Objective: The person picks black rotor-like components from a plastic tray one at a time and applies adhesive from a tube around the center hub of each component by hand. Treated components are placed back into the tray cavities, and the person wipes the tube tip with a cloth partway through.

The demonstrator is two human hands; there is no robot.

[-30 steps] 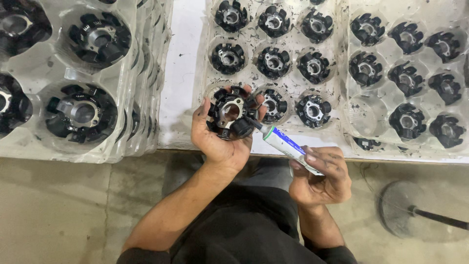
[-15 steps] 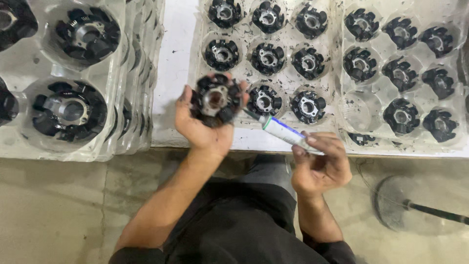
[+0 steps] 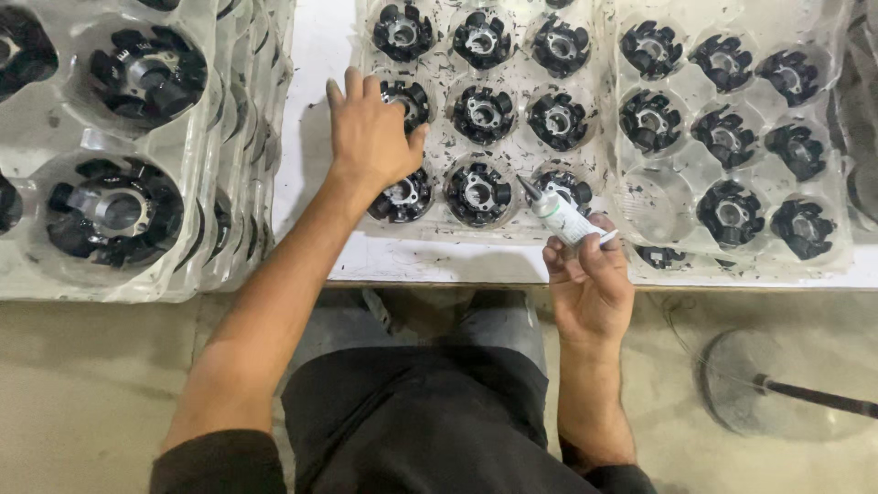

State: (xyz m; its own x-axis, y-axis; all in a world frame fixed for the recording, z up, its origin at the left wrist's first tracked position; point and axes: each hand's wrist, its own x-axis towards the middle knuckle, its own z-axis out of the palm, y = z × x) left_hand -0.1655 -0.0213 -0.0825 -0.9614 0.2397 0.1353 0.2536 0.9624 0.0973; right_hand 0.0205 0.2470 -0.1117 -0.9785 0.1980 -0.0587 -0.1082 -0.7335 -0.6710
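A small white glue tube (image 3: 560, 212) is gripped in the closed right hand (image 3: 590, 288) at lower centre-right of the frame, its long axis running diagonally, the dark nozzle pointed toward the upper left. The left hand (image 3: 368, 137), fingers spread and flat, is laid over a black rotor part (image 3: 408, 99) in the middle clear plastic tray (image 3: 430, 224) on the white worktop (image 3: 306, 55). Eleven black rotor parts are counted in that tray, one more partly hidden.
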